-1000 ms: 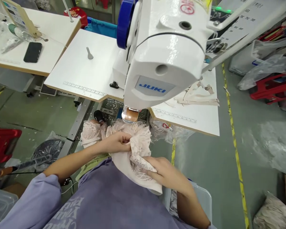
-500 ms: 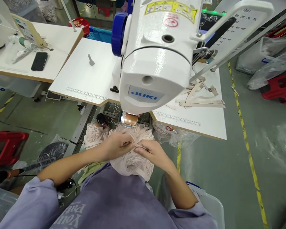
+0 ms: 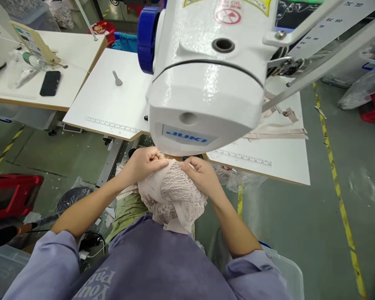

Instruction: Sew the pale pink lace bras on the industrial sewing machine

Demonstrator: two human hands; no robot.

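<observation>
Pale pink lace fabric [image 3: 178,187] hangs bunched over my lap, just in front of the sewing machine [image 3: 203,108]. My left hand [image 3: 148,163] pinches its upper left edge between thumb and curled fingers. On the other side my right hand [image 3: 200,175] grips the upper right edge the same way. Between the two hands the fabric edge is held up close under the machine head, whose front hides the needle area. More pale fabric [image 3: 125,189] lies at the left, partly behind my left forearm.
The white table [image 3: 103,89] carries a grey spoon-shaped piece [image 3: 117,79] and a printed ruler. Beige fabric strips [image 3: 278,132] lie on its right part. A black phone [image 3: 50,83] rests on the neighbouring table. Red stools [image 3: 15,196] and a clear plastic bin [image 3: 289,266] stand nearby.
My hands have moved apart and up toward the machine, spreading the lace fabric between them. The camera view has come closer to the machine head.
</observation>
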